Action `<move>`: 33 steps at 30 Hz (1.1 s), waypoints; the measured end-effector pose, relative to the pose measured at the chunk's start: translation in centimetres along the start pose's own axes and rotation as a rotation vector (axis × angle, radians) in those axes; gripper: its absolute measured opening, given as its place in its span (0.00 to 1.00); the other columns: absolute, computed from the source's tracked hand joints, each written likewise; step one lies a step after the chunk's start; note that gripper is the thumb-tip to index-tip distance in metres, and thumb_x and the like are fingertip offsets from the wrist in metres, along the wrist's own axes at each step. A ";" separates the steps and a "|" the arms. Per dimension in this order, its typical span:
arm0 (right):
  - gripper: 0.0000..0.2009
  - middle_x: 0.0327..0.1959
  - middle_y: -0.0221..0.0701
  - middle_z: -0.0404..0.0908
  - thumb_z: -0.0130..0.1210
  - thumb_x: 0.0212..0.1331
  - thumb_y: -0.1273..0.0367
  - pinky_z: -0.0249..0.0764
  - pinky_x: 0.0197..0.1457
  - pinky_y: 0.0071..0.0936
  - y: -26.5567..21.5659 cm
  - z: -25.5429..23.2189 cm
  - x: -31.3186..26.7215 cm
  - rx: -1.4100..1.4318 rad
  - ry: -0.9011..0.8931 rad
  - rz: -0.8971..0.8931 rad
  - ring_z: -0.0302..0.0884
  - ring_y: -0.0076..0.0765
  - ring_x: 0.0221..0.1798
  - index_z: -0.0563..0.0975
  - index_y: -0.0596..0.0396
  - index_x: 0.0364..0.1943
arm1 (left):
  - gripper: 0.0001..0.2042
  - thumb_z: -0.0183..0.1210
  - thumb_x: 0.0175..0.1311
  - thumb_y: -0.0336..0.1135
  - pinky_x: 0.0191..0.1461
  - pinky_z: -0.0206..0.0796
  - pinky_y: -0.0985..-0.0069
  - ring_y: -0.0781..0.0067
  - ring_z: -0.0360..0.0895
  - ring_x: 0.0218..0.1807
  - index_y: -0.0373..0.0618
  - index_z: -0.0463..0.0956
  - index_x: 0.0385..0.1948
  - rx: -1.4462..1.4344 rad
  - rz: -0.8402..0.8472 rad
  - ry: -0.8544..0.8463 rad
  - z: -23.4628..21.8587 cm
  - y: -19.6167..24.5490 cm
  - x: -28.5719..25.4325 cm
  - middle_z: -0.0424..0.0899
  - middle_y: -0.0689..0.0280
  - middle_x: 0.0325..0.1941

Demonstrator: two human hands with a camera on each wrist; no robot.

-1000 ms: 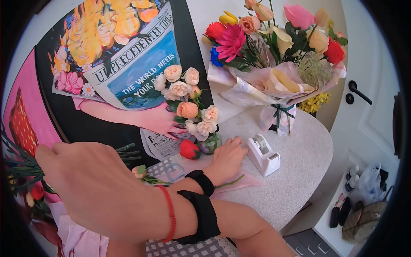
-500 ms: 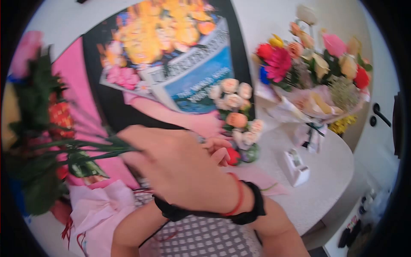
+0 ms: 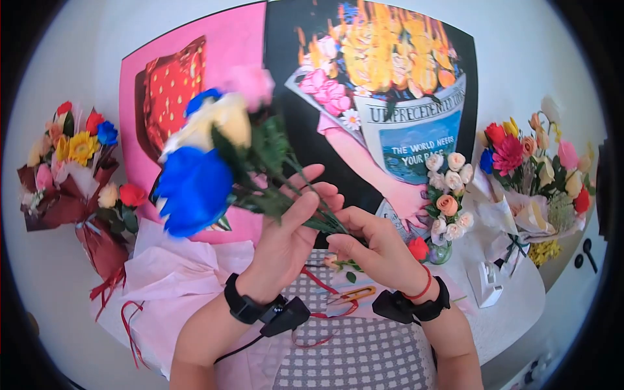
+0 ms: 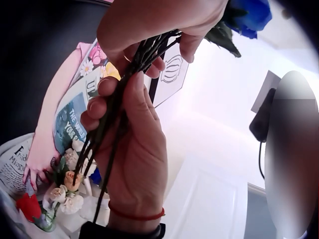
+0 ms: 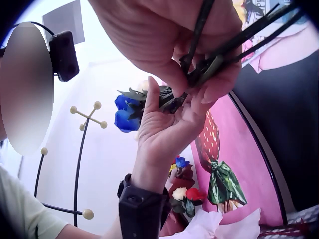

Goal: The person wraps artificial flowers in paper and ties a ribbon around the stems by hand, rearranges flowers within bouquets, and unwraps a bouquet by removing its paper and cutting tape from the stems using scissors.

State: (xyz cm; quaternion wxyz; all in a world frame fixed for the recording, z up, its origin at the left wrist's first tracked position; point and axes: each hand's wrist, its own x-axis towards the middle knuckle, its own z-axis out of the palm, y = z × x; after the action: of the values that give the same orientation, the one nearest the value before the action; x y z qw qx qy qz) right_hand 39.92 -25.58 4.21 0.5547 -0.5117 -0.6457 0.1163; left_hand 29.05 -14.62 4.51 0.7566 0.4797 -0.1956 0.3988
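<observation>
A bunch of flowers is held up before me, with a large blue rose [image 3: 195, 188], a cream flower [image 3: 227, 120] and a pink flower [image 3: 250, 84] pointing left. My left hand [image 3: 276, 250] holds it palm up below the leaves, thumb across the stems. Lower down, my right hand [image 3: 383, 250] grips the stem ends between thumb and fingers. From the left wrist, the dark stems [image 4: 112, 109] run down past the right hand's palm. In the right wrist view both hands meet on the bunch, and bare stem ends [image 5: 254, 37] stick out beyond the right fingers.
Pink wrapping paper [image 3: 188, 273] lies at left beside a dark red wrapped bouquet [image 3: 97, 240]. A yellow utility knife [image 3: 354, 296] and red ribbon [image 3: 315, 279] lie below my hands. At right stand a tape dispenser [image 3: 487, 286], a vase of pale roses [image 3: 448, 208] and another bouquet [image 3: 533, 195].
The head view has turned left. My arms have uncrossed: the right hand brought the bunch in from the left, and the left hand left the table by the tape dispenser and took hold of it.
</observation>
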 end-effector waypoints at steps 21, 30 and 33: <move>0.12 0.31 0.43 0.78 0.53 0.53 0.66 0.70 0.35 0.36 0.8 -6.8 -6.2 -0.793 -0.392 0.082 0.76 0.45 0.33 0.75 0.57 0.40 | 0.09 0.57 0.53 0.24 0.38 0.68 0.77 0.72 0.75 0.33 0.40 0.70 0.36 0.171 -0.054 -0.013 -3.2 4.5 1.4 0.75 0.66 0.30; 0.11 0.28 0.37 0.77 0.56 0.48 0.69 0.70 0.36 0.35 3.4 -8.0 -10.4 -0.924 -0.444 0.242 0.76 0.43 0.33 0.75 0.54 0.37 | 0.11 0.59 0.52 0.26 0.39 0.68 0.77 0.74 0.75 0.32 0.40 0.71 0.37 0.215 -0.090 0.068 -4.1 3.5 1.7 0.74 0.67 0.33; 0.11 0.30 0.35 0.76 0.56 0.46 0.70 0.71 0.37 0.34 3.6 -5.5 -9.4 -0.926 -0.461 0.142 0.75 0.41 0.35 0.75 0.53 0.37 | 0.10 0.59 0.52 0.25 0.41 0.68 0.76 0.76 0.74 0.33 0.41 0.71 0.37 0.321 -0.072 0.081 -4.5 2.9 2.0 0.73 0.68 0.34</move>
State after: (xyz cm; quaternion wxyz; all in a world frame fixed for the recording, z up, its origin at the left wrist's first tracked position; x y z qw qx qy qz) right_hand 45.18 -33.67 -2.04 0.1047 -0.7070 -0.6986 -0.0346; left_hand 27.63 -9.21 5.44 0.6915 0.5845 -0.0813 0.4167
